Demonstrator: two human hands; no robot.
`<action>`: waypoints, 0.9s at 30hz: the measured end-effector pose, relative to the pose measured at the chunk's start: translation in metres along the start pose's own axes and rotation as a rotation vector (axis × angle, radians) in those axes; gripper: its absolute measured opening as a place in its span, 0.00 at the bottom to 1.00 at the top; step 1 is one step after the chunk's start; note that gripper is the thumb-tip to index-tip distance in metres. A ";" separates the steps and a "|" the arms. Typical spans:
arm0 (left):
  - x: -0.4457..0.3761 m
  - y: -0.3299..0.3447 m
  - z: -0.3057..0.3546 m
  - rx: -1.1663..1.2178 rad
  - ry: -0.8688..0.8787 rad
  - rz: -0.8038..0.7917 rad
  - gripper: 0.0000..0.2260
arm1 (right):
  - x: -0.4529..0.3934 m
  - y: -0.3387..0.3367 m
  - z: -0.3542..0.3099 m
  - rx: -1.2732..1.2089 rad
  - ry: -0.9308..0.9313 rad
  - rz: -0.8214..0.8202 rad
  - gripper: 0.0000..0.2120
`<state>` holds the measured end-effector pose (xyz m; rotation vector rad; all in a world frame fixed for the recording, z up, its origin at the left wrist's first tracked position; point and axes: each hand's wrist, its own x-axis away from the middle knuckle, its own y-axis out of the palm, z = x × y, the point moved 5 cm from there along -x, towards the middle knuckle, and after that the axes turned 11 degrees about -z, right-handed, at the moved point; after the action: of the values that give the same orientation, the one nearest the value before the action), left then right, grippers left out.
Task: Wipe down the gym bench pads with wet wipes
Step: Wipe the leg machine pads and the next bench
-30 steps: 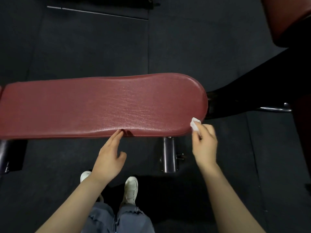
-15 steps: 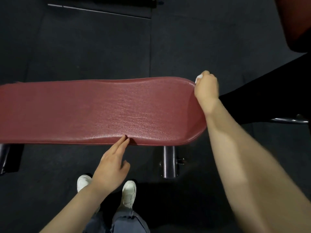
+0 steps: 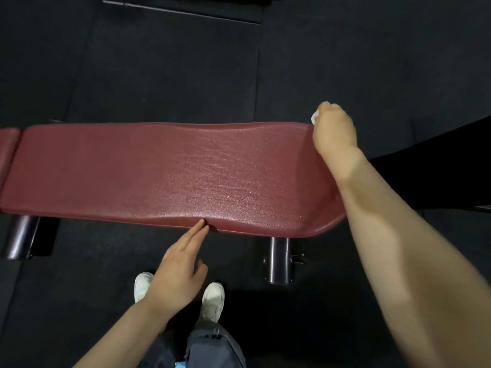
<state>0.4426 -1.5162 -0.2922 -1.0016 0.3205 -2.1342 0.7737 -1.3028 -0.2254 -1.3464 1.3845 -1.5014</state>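
Observation:
A long dark-red bench pad [image 3: 159, 176] lies across the view, its rounded end at the right. My right hand [image 3: 333, 131] reaches over that end and grips a white wet wipe [image 3: 315, 117] against the pad's far right corner; only a small bit of the wipe shows past the fingers. My left hand [image 3: 180, 266] is flat with its fingers together, and the fingertips touch the pad's near edge around the middle. It holds nothing.
Two metal legs [image 3: 278, 258] [image 3: 20, 236] stand under the pad's near side. A second red pad [image 3: 9, 144] adjoins at the far left. Black bench frame [image 3: 438, 166] runs off to the right. My white shoes [image 3: 212, 301] stand on the dark rubber floor.
My right hand has carried the wipe from the pad's near right corner around the rounded end to the far right corner. The left hand stays on the near edge.

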 end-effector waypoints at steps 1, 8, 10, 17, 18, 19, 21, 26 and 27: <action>0.000 0.001 0.000 -0.004 -0.002 -0.017 0.34 | 0.003 0.000 0.001 -0.017 0.031 0.005 0.08; 0.000 0.002 -0.001 -0.007 -0.011 -0.087 0.36 | 0.217 0.054 -0.011 -0.126 -0.214 -0.130 0.08; 0.000 0.001 0.001 0.002 -0.007 -0.084 0.36 | 0.200 0.052 -0.008 -0.063 -0.324 -0.148 0.07; 0.002 0.001 0.004 -0.009 -0.011 -0.051 0.34 | 0.021 0.000 -0.014 0.007 -0.082 0.012 0.06; 0.002 0.001 0.004 -0.008 -0.004 -0.043 0.34 | 0.030 0.005 -0.017 0.008 -0.047 0.015 0.06; 0.002 0.000 0.004 -0.006 0.003 -0.044 0.35 | 0.051 0.013 -0.021 -0.013 -0.062 0.007 0.06; 0.001 -0.002 0.005 -0.009 0.017 -0.054 0.35 | 0.125 0.039 -0.032 -0.056 -0.180 -0.101 0.05; -0.001 -0.004 0.000 -0.028 0.037 -0.043 0.35 | 0.185 0.056 -0.048 0.095 -0.453 -0.261 0.09; -0.001 -0.003 -0.001 -0.030 0.036 -0.041 0.35 | 0.153 0.048 -0.048 0.125 -0.442 -0.221 0.05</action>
<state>0.4407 -1.5131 -0.2920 -0.9957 0.3533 -2.1928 0.6848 -1.4448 -0.2311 -1.6686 0.8741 -1.2947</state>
